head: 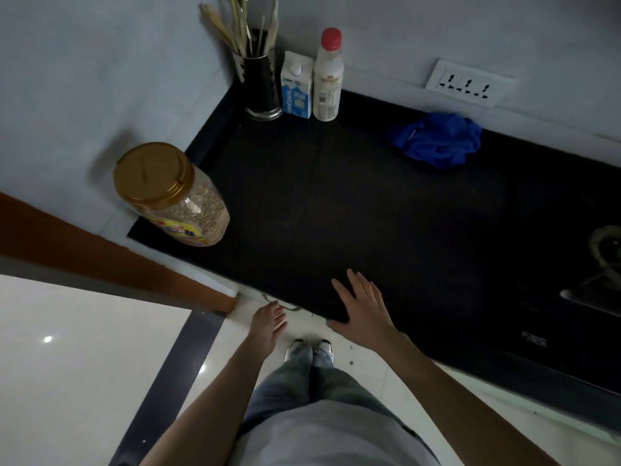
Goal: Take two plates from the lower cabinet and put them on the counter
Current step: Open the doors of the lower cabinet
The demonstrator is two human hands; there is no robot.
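Note:
I look down at a black counter [353, 203]. My right hand [363, 304] lies flat on its front edge, fingers spread, holding nothing. My left hand [267, 322] hangs below the counter edge with loosely curled fingers, close to a curved metal handle [285, 306] on the white cabinet front. No plates show in this view. The cabinet's inside is hidden beneath the counter.
A grain jar with a gold lid [171, 196] stands at the counter's left end. At the back are a utensil holder [262, 82], a milk carton [297, 85] and a red-capped bottle [327, 79]. A blue cloth [437, 139] lies back right, a stove [598, 280] at right.

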